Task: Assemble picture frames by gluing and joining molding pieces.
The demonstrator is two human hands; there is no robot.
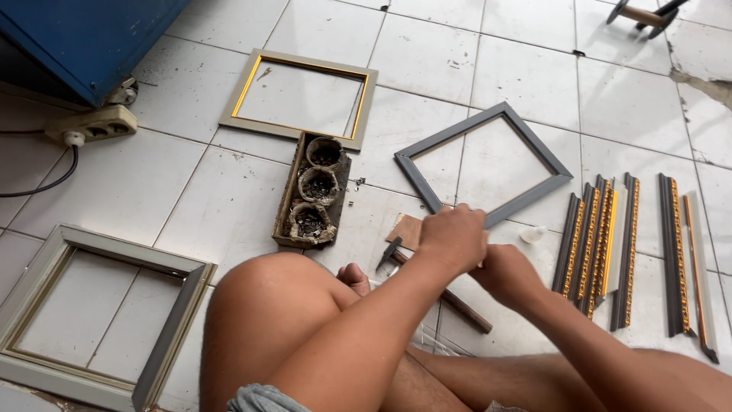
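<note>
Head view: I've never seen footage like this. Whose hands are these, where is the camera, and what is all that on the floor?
The one picture comes from a camera on a person's head, looking down at their knees and bare hands. The person sits on a tiled floor. The left hand and right hand meet at the near corner of a grey frame; what they grip is hidden. A hammer lies below them. Beside it stands a tray with three cups of small metal pieces. Two more frames lie to the left, and moulding strips to the right.
</note>
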